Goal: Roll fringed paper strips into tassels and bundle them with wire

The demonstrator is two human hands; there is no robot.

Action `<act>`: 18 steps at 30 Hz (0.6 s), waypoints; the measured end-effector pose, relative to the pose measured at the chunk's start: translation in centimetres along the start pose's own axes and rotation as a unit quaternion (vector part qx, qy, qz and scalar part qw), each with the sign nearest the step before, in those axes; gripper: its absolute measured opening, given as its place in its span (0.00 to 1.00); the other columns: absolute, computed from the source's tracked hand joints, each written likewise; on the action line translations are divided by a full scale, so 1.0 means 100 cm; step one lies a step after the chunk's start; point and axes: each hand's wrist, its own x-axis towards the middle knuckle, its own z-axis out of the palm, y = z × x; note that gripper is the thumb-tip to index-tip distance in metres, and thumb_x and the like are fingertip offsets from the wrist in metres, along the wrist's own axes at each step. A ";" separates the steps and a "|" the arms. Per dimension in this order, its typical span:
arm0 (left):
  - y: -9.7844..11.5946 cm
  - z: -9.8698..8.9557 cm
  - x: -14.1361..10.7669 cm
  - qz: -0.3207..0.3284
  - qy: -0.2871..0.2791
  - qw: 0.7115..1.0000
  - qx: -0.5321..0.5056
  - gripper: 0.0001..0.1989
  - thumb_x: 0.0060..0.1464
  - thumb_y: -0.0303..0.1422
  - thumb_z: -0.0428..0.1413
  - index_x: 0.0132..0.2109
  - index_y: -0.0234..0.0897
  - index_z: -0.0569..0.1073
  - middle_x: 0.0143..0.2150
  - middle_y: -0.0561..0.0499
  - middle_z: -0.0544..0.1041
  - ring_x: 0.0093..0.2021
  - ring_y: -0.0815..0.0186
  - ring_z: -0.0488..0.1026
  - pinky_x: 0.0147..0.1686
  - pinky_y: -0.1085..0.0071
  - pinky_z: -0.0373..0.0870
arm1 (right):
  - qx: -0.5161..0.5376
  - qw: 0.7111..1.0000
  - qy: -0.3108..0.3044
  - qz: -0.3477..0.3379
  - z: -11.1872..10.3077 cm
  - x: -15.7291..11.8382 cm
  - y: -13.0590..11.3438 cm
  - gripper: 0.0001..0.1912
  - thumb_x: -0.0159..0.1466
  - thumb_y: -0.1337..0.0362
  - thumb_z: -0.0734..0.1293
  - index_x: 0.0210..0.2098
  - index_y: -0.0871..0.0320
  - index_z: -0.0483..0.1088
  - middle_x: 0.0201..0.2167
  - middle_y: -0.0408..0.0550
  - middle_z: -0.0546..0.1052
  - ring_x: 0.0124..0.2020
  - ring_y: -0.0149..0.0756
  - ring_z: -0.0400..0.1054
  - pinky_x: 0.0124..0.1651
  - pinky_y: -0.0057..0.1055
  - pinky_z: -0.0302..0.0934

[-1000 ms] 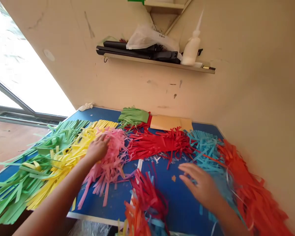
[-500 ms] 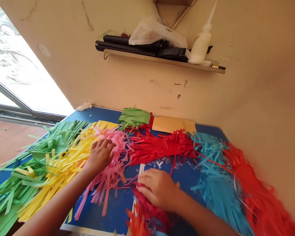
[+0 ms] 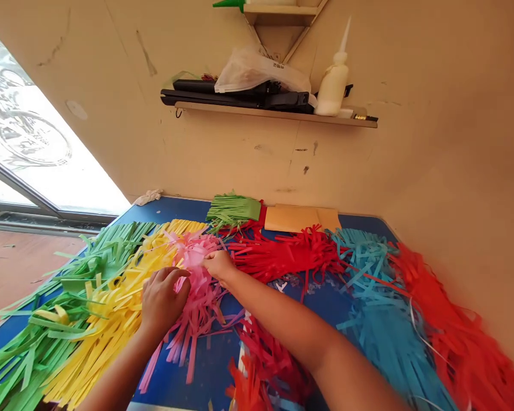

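Observation:
My right hand (image 3: pixel 220 266) reaches across to the bundle of pink fringed tissue paper (image 3: pixel 197 297) and pinches its upper part between thumb and fingers. Just to the left, my left hand (image 3: pixel 163 294) hovers or rests at the border of the pink bundle and the yellow fringed paper (image 3: pixel 120 308). Its fingers are bent, with thumb and forefinger apart and nothing visible between them. Below my right forearm lies a crimson fringed bundle (image 3: pixel 274 354), partly covered by that arm. An orange-red fringe (image 3: pixel 245 385) sits beside it at the near edge.
Green fringe (image 3: pixel 64 291) covers the blue table's left side. Red fringe (image 3: pixel 282 257), blue fringe (image 3: pixel 377 308) and orange-red strips (image 3: pixel 449 319) lie to the right. Against the wall are folded green paper (image 3: pixel 235 206) and an orange sheet (image 3: pixel 302 218). Above, a shelf holds a white bottle (image 3: pixel 332 88).
My right hand has left the crimson bundle and moved up and left to pinch the pink paper. My left hand has drawn back toward me and slightly left. The view has shifted slightly.

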 end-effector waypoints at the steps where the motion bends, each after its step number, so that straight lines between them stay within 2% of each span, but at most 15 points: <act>1: 0.001 0.001 0.000 -0.004 0.000 1.000 -0.001 0.14 0.58 0.38 0.47 0.38 0.42 0.76 0.42 0.46 0.77 0.45 0.54 0.73 0.43 0.60 0.65 | 0.005 1.000 0.000 0.010 0.000 -0.001 -0.001 0.09 0.57 0.66 0.71 0.22 0.59 0.71 0.13 0.36 0.63 0.19 0.29 0.62 0.23 0.23 0.53; 5: 0.015 0.006 -0.004 -0.027 0.011 0.999 0.017 0.13 0.57 0.39 0.47 0.39 0.38 0.74 0.41 0.43 0.77 0.45 0.53 0.72 0.44 0.59 0.64 | 0.022 0.999 -0.034 0.028 0.000 -0.009 -0.012 0.11 0.58 0.64 0.71 0.22 0.60 0.71 0.13 0.37 0.66 0.18 0.29 0.63 0.22 0.24 0.56; 8: 0.029 0.007 -0.008 -0.042 0.024 0.998 0.051 0.18 0.55 0.44 0.50 0.43 0.34 0.73 0.44 0.38 0.76 0.48 0.47 0.70 0.49 0.53 0.60 | 0.051 0.997 -0.053 -0.014 0.004 -0.017 -0.024 0.10 0.59 0.65 0.70 0.23 0.60 0.73 0.20 0.40 0.74 0.25 0.29 0.68 0.30 0.23 0.62; 11: 0.037 0.007 -0.004 -0.072 0.025 0.993 0.094 0.21 0.55 0.46 0.52 0.46 0.31 0.71 0.45 0.35 0.75 0.49 0.45 0.69 0.49 0.51 0.57 | 0.068 0.995 -0.050 -0.060 0.007 -0.023 -0.034 0.05 0.59 0.65 0.70 0.27 0.58 0.77 0.27 0.39 0.78 0.33 0.31 0.72 0.39 0.23 0.64; 15: 0.034 0.006 0.013 -0.109 0.029 0.987 0.111 0.18 0.59 0.41 0.47 0.46 0.31 0.71 0.41 0.36 0.76 0.46 0.45 0.70 0.46 0.50 0.57 | 0.077 0.994 -0.014 -0.077 0.000 -0.025 -0.032 0.04 0.60 0.65 0.69 0.31 0.56 0.78 0.32 0.38 0.79 0.39 0.31 0.72 0.41 0.22 0.63; 18: 0.029 0.001 0.019 -0.103 0.024 0.989 0.107 0.17 0.61 0.38 0.44 0.46 0.32 0.73 0.43 0.36 0.77 0.47 0.46 0.70 0.44 0.52 0.57 | 0.075 0.996 0.044 -0.033 -0.016 -0.022 -0.018 0.08 0.64 0.65 0.65 0.33 0.58 0.75 0.30 0.42 0.77 0.36 0.32 0.71 0.36 0.23 0.62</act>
